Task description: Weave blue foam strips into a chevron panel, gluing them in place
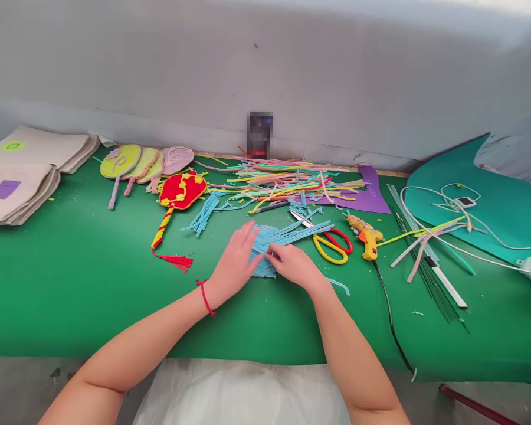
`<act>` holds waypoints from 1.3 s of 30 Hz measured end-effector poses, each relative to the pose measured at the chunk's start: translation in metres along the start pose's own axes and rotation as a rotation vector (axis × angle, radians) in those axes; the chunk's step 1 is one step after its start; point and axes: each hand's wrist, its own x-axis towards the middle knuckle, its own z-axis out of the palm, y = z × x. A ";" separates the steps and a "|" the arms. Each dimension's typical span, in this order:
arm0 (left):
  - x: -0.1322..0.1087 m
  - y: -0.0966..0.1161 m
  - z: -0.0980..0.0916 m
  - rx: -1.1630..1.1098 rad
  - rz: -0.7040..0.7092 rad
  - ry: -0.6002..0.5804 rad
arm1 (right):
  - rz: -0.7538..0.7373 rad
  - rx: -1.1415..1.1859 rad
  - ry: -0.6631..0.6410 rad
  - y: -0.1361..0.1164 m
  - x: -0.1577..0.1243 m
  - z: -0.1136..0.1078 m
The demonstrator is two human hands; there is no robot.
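A light blue woven piece of pipe cleaners [265,248] lies on the green table cover [84,277] in front of me, with loose blue ends fanning out to the right. My left hand [234,260] lies flat on its left side with fingers stretched out. A red cord circles that wrist. My right hand [294,264] pinches a blue strand at the piece's middle.
Scissors with yellow and red handles [331,242] and a yellow glue gun [367,233] lie just right of the piece. A heap of coloured pipe cleaners [283,180], several finished fans [177,192], a purple sheet [371,192], stacked bags [22,171] and white cables [464,218] surround it.
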 end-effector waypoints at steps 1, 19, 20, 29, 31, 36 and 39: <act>-0.004 0.005 0.003 0.016 0.048 -0.084 | 0.006 0.003 -0.002 0.000 0.000 0.000; -0.019 -0.019 0.017 0.263 0.019 -0.264 | 0.054 0.062 -0.063 -0.005 -0.003 -0.002; -0.019 -0.019 0.017 0.262 0.018 -0.259 | 0.054 0.057 -0.066 -0.005 -0.003 -0.003; -0.004 -0.032 -0.001 0.244 -0.008 -0.135 | 0.063 0.052 -0.029 -0.005 -0.008 -0.010; -0.002 -0.035 -0.002 0.233 -0.031 -0.116 | 0.045 0.044 -0.024 -0.006 -0.008 -0.012; -0.002 -0.041 0.001 0.210 -0.132 -0.050 | 0.075 0.003 -0.047 -0.007 -0.009 -0.014; -0.003 -0.043 0.001 0.230 -0.157 -0.050 | 0.118 -0.046 -0.045 -0.001 -0.011 -0.014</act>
